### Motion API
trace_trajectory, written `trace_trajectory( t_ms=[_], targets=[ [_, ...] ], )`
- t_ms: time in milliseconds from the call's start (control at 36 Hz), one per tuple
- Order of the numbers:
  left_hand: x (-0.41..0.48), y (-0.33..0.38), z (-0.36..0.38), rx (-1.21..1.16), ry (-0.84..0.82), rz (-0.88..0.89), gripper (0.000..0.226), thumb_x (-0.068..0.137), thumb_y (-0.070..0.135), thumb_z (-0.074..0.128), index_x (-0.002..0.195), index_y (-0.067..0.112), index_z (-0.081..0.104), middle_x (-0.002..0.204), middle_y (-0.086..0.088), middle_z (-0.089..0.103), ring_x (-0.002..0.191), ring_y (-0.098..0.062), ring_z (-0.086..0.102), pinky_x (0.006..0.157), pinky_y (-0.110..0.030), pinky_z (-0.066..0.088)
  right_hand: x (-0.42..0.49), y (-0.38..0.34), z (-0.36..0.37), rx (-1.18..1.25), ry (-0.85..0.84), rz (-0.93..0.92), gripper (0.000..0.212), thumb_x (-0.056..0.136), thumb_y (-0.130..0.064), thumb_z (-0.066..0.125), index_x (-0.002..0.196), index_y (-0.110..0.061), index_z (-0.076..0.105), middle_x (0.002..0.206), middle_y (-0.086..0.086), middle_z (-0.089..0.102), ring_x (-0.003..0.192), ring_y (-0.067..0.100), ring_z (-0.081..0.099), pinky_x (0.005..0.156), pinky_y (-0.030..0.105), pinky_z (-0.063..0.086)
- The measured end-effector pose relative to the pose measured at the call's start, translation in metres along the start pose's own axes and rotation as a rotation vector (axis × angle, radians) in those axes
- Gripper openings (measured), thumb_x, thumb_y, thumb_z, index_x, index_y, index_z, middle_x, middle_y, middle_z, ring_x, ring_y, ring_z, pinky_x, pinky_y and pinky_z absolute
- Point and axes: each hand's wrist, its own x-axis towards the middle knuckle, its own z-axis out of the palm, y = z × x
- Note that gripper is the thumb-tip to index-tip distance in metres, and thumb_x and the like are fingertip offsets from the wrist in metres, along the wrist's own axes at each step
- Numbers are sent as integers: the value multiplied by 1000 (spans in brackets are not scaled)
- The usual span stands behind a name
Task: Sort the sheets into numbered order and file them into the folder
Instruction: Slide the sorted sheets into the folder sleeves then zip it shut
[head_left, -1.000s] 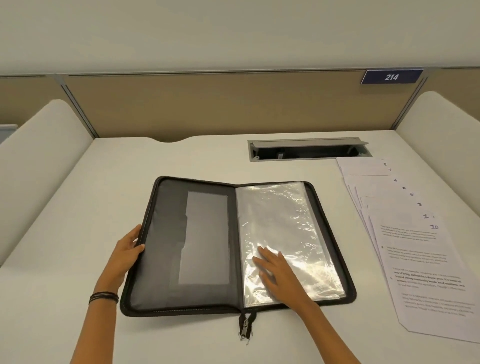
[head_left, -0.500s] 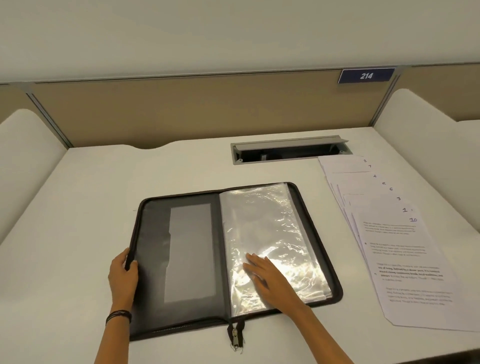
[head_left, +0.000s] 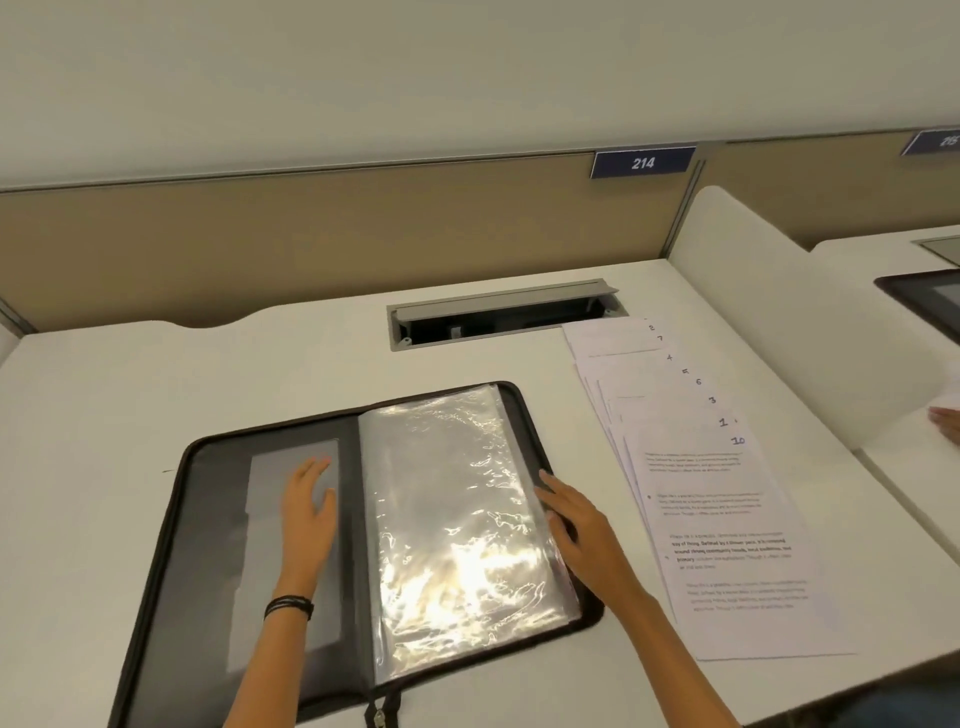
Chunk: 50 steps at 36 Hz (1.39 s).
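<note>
A black zip folder (head_left: 208, 519) lies open on the white desk (head_left: 156, 395). Its right half holds clear plastic sleeves (head_left: 447, 509); its left half has a grey inner pocket. My left hand (head_left: 309, 512) rests flat on that grey pocket, fingers straight. My right hand (head_left: 579, 527) lies with straight fingers on the sleeves' right edge. A fanned stack of printed sheets (head_left: 727, 540) lies to the right of the folder, hand-numbered at the top corners; the top sheet reads 10, with 1, 3, 6, 5 and others showing behind it.
An open cable tray (head_left: 504, 314) is set into the desk behind the folder. A tan partition with a blue sign 214 (head_left: 642, 162) closes the back. A white divider (head_left: 779, 322) stands at right; beyond it another person's hand (head_left: 946, 423) and a dark folder (head_left: 924, 299).
My left hand moved from the folder's left edge onto the grey inner pocket. My right hand slid from the lower middle of the sleeves to their right edge. The view swung right.
</note>
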Motion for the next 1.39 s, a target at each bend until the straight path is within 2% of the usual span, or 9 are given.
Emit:
trace_trajectory(
  t_ms=[194,306,444,639,722,889,1111,1222,1389],
  targets=[
    [-4,41,77,13,-171,159,37,95,-1,50,130,10,54,143,-12,42,135,-29,34,113,-40,25,-3,34,-54,-121,191,-14,43,93,-2,52,130,-24,51,141,-9,43,131,-15,29,110,8,18],
    [-13,68,118,-7,-280,219,38,97,6,48,133,20,50,146,-5,38,136,-22,31,111,-29,22,-7,54,-82,-219,287,-20,41,88,-5,57,127,-16,57,136,-3,48,133,-8,28,111,8,11],
    [-24,98,163,-5,-417,281,41,98,7,46,135,27,45,149,-1,35,139,-19,26,112,-27,20,-13,85,-104,-83,259,97,46,93,1,51,130,-25,49,142,2,46,130,-10,33,109,7,20],
    [-35,127,215,23,-611,322,45,99,11,47,141,24,39,152,1,28,139,-10,21,110,-18,16,-10,114,-131,-71,208,187,43,95,-2,50,130,-26,49,144,-5,41,133,7,37,110,18,28],
    [-38,130,234,51,-657,330,45,100,13,45,142,25,37,153,4,27,138,-5,19,109,-15,13,-6,126,-138,-92,167,223,41,95,-3,49,132,-22,51,144,-7,40,134,8,36,105,6,23],
    [-40,136,270,75,-699,312,47,100,14,45,145,23,34,154,2,26,142,-12,21,108,-12,12,2,150,-144,-111,79,243,40,96,-7,49,134,-19,50,143,-11,34,135,11,35,112,24,24],
    [-40,150,309,-22,-698,197,48,99,10,47,144,15,33,153,-4,29,141,-17,27,110,-14,15,0,172,-140,-70,26,193,41,97,-6,47,135,-21,48,145,-9,35,137,10,30,116,28,23],
    [-46,152,322,-143,-580,64,53,98,12,50,147,12,28,152,1,27,138,-7,24,109,-12,15,-6,180,-133,-91,52,161,40,95,-15,42,134,-21,49,147,-5,37,138,10,31,112,10,14],
    [-54,150,333,-192,-508,22,53,99,14,48,147,18,25,151,7,22,140,-4,11,114,-21,9,-5,185,-130,-108,90,150,42,94,-1,49,133,-16,54,145,-5,41,136,7,33,111,9,17]
  ],
)
